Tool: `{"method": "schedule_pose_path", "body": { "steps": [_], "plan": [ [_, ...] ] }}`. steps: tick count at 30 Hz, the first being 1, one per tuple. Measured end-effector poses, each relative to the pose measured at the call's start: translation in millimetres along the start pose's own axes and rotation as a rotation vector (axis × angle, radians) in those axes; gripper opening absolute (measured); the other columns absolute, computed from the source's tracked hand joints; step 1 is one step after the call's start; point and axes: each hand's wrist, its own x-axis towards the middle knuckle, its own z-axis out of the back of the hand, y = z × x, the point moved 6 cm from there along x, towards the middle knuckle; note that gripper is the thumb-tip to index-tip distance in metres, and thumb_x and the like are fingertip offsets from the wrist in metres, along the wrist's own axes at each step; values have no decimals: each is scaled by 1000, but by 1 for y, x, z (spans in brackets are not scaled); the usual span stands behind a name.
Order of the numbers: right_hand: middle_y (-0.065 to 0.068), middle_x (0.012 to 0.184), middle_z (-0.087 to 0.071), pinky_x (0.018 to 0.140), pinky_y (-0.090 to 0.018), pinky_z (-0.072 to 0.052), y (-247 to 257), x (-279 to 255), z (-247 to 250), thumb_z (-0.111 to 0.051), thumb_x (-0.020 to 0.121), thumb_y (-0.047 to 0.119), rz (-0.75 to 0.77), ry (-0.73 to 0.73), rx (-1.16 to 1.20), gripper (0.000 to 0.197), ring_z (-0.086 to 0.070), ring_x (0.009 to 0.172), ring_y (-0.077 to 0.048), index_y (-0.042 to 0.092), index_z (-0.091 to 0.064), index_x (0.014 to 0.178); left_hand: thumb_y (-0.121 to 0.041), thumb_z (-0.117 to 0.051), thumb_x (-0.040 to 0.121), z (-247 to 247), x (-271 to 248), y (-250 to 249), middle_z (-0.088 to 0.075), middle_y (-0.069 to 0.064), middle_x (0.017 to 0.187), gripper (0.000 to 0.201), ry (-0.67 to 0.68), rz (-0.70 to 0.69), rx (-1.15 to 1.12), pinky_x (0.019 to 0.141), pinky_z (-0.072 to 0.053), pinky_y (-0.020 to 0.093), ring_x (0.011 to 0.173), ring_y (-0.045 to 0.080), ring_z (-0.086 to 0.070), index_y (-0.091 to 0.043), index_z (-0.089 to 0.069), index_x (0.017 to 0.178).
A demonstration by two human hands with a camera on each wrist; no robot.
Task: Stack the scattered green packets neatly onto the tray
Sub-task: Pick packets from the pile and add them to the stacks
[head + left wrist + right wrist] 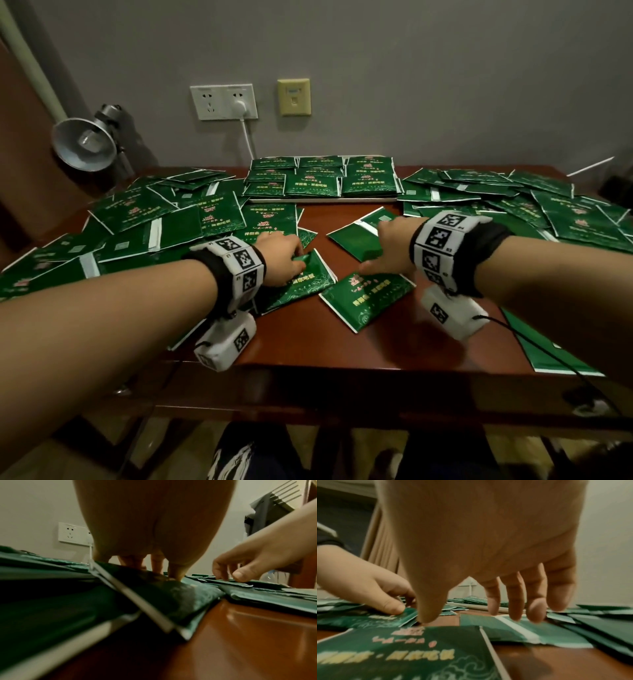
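Observation:
Many green packets lie scattered over the brown table [342, 346]. At the back centre a flat tray [301, 200] carries neat stacks of packets [311, 181]. My left hand [296, 262] pinches the far end of one packet [301, 284], thumb on top and fingers curled; the wrist views show that left hand [154, 572] [397, 605] pressing on it. My right hand [375, 246] hovers spread and low, its fingers [517, 605] over a face-down packet [352, 240] and its thumb near a printed packet [366, 301]. It holds nothing.
Heaps of packets cover the left side [144, 222] and right side [534, 205] of the table. A metal clamp lamp [85, 144] stands at the back left. A wall socket [224, 101] with a plugged cable hangs behind the tray. The table's front edge [342, 368] is close.

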Motion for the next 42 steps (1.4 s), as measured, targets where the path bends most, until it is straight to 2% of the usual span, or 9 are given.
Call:
{"method": "schedule_pose_path", "body": {
  "steps": [3,9,14,18,22,25,29,35,42],
  "plan": [
    [-2,125,-51,90,-37,-43,16,-3,0,-63,65,79,204,-61,-5,89,-46,115,-23,22,-45,130,-53,-48,94,-3,-4,0,-46,10,131,52,28,32,45,102,-37,41,124,28,-39,-18,-47,132],
    [0,117,-51,89,-36,-42,41,-7,-14,-62,72,73,402,26,-56,74,-44,111,-20,29,-48,130,-44,-65,86,-5,-6,-16,-54,6,120,52,85,-62,-8,88,-46,35,109,25,-50,-15,-44,123],
    [-5,118,-59,81,-29,-43,26,0,-10,-55,87,62,301,-9,171,63,-57,105,-24,12,-49,124,-39,-51,93,-1,-2,-12,-62,9,98,45,77,-27,-140,67,-51,35,83,24,-63,-11,-33,123],
    [-2,122,-56,94,-39,-48,9,6,-3,-69,56,78,200,39,288,111,-58,106,-22,11,-28,134,-75,-71,61,20,-3,3,-57,3,120,112,86,-33,-61,79,-56,35,95,18,-62,-15,-22,142],
    [-4,115,-50,74,-34,-51,9,13,12,-84,52,61,209,-67,150,107,-57,92,-22,16,-25,129,-51,-84,60,50,9,20,-59,3,95,105,12,-58,74,52,-52,32,70,16,-61,-13,-23,137],
    [-6,114,-47,72,-37,-55,8,33,33,-75,67,50,244,-222,212,82,-55,87,-21,17,-30,127,-48,-78,63,78,26,36,-56,4,106,88,-116,-38,163,70,-56,41,85,21,-61,-15,-32,131],
    [-10,122,-44,93,-41,-47,-11,82,59,-73,69,59,158,-220,190,89,-46,113,-28,15,-32,135,-45,-76,64,100,75,57,-51,7,121,90,-129,-22,141,94,-46,50,112,29,-52,-16,-31,136],
    [-13,140,-45,99,-42,-44,-34,186,98,-76,72,55,78,-172,236,97,-48,124,-34,16,-28,147,-32,-78,72,116,173,86,-54,12,118,88,-68,-27,40,90,-51,46,106,30,-54,-16,-27,142],
    [-12,142,-45,86,-34,-42,-24,288,112,-77,75,49,155,-106,251,96,-50,123,-31,15,-25,148,-27,-75,75,102,264,107,-54,13,124,87,7,1,70,92,-48,41,112,33,-51,-23,-25,146]
  ]
}}
